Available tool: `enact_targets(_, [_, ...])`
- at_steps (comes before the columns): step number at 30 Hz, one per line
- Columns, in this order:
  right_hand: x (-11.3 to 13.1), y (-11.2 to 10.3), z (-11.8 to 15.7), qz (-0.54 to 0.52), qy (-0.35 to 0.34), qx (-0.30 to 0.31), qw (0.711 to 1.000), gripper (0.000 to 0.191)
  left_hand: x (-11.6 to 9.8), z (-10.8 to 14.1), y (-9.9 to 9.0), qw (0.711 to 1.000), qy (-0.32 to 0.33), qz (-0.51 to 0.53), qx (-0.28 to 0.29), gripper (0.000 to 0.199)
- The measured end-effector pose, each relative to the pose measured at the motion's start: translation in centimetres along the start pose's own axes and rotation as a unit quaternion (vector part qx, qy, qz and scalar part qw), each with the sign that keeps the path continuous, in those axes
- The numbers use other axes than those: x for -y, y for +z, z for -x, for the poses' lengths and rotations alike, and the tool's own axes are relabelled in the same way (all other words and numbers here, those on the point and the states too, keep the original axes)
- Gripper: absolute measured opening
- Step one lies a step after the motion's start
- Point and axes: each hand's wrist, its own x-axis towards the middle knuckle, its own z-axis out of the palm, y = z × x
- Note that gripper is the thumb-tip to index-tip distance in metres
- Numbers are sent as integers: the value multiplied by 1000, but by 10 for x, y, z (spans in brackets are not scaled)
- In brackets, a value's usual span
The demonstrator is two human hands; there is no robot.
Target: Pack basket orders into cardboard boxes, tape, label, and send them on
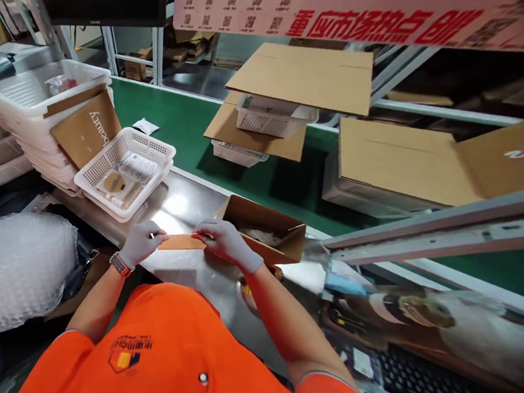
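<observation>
Head view: gloved left hand [140, 242] and right hand [226, 241] pinch opposite ends of an orange-brown strip [181, 242] above the steel bench [199, 188]. Uneven pulling might crease or drop it; the open cardboard box [294, 245], close on the right, could catch a rightward swing. Leftward, room extends toward the perforated white basket [166, 154].

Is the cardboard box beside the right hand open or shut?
Open: the box has no cover across its top, and something pale shows inside.
</observation>
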Motion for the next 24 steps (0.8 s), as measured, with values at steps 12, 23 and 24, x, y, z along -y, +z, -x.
enact_targets(12, [5,30,-12,20,35,-122,992,27,4,-23,24,992,-99,-56,46,15])
enact_targets(23, [15,108,-21,-338,270,-66,899,54,35,-30,39,984,-159,44,59,31])
enact_targets(24, [12,107,-24,-339,270,-54,900,54,38,-30,40,981,-169,65,62,34])
